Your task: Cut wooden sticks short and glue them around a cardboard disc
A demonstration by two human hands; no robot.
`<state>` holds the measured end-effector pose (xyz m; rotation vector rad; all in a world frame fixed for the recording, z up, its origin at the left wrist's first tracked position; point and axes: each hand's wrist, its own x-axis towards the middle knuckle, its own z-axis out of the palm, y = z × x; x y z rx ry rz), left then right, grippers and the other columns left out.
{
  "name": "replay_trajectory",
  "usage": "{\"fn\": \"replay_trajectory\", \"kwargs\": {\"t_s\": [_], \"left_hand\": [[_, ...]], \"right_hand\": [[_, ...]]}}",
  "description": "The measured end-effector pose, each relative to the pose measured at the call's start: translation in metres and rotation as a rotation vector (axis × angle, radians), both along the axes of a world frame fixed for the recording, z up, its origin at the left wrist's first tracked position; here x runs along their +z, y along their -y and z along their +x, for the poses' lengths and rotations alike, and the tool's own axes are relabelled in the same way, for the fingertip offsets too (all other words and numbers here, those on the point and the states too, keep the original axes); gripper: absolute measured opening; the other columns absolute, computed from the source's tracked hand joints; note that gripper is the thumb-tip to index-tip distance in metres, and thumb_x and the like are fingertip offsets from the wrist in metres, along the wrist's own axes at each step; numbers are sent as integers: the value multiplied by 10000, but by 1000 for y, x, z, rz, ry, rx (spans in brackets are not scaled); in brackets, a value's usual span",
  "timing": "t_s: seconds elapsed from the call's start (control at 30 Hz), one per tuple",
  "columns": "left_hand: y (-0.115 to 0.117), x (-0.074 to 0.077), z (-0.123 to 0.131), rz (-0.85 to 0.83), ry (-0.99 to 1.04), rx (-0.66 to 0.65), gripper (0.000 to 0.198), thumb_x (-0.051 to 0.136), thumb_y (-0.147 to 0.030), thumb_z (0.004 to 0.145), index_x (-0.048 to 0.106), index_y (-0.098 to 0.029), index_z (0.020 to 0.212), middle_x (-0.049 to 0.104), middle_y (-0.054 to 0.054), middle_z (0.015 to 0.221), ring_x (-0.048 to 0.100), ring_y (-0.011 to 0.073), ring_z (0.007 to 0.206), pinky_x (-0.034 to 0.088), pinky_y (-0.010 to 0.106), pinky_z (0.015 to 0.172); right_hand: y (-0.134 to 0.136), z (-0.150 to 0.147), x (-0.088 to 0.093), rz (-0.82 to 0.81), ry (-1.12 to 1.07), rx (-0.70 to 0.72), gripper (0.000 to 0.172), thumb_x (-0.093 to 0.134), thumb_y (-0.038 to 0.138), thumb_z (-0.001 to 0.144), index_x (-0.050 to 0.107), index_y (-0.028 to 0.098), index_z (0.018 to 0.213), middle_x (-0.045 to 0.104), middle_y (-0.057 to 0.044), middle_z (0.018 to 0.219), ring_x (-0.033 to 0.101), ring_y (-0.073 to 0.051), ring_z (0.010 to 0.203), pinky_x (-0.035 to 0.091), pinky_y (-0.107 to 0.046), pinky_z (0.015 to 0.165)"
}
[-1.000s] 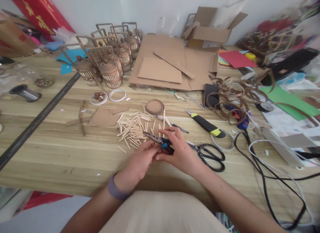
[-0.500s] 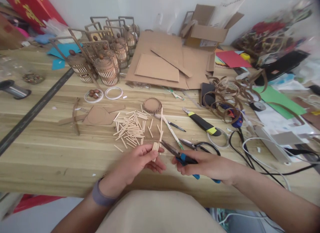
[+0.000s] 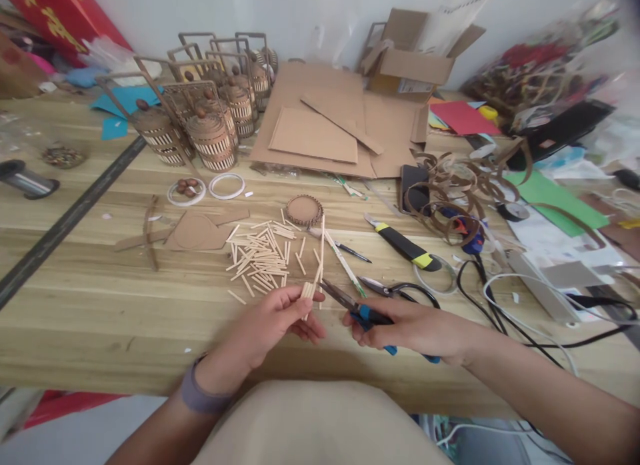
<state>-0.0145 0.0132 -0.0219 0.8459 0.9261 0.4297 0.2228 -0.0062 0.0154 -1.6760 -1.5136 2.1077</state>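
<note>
My left hand [image 3: 285,313] pinches a small bundle of short wooden sticks [image 3: 307,291] between thumb and fingers, just above the table's near side. A longer thin stick [image 3: 322,245] rises behind the bundle. In my right hand [image 3: 415,328] are long-nose pliers [image 3: 343,297] with blue and black handles. Their tips point left and reach close to the bundle; whether they grip a stick is unclear. Beyond my left hand lies a heap of loose short sticks [image 3: 265,255]. A round cardboard disc with a braided rim [image 3: 305,210] rests just past the heap.
Black-handled scissors [image 3: 425,290] and a yellow-black utility knife [image 3: 403,244] lie right of centre. Curled brown strips [image 3: 460,185] and cables [image 3: 483,298] crowd the right. Small woven lantern-like baskets [image 3: 213,135] and cardboard sheets [image 3: 313,135] stand or lie at the back.
Both hands stay nearly in place, with the bundle and the pliers shifted very slightly left. The stick near the plier tips leans a little differently. The view has moved slightly.
</note>
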Motion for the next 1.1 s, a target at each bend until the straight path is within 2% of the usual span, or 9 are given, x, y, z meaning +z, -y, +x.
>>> {"fn": "replay_trajectory", "kwargs": {"t_s": [0.1,0.2,0.3,0.4,0.6,0.9,1.1], "left_hand": [[0,1,0,18,-9,-9,501,646,-533,778,610,-128,1072,719,28,666,663,160,623,468,270,635],[3,2,2,11,33,-92,485,658,-565,760,613,-136,982,712,29,655,654,155,596,465,263,609],[5,3,6,16,69,-158,487,646,-609,757,602,-144,896,699,30,638,644,146,578,463,256,599],[5,5,9,26,78,-194,518,629,-642,756,617,-143,894,679,22,620,631,136,560,460,250,594],[5,7,10,41,80,-206,518,598,-647,778,633,-143,895,660,18,614,617,133,550,462,256,595],[7,11,12,44,59,-212,492,597,-642,775,600,-157,856,650,12,610,602,134,545,454,266,600],[8,7,12,96,42,-221,486,547,-635,813,595,-152,834,635,11,600,585,133,541,439,270,605]], "right_hand": [[0,0,-2,-22,-12,-6,344,624,318,707,629,192,1027,585,-2,865,515,-140,776,415,-242,661],[-2,-5,-1,-49,-23,5,328,613,321,685,616,185,983,554,8,822,489,-129,718,395,-240,615],[-6,-12,2,-44,-46,34,270,603,317,660,595,179,892,529,13,789,466,-125,699,376,-246,609],[-9,-16,5,-34,-41,58,249,598,317,653,584,185,864,522,19,773,460,-123,698,368,-247,618],[-8,-17,6,-45,-21,56,273,602,318,647,601,191,889,545,12,786,482,-130,723,376,-241,620],[-8,-21,7,-31,-27,41,199,592,288,640,587,197,816,535,18,733,473,-125,678,367,-236,574],[-5,-22,-3,42,30,48,200,568,222,642,588,183,837,557,20,695,501,-123,627,384,-234,541]]}}
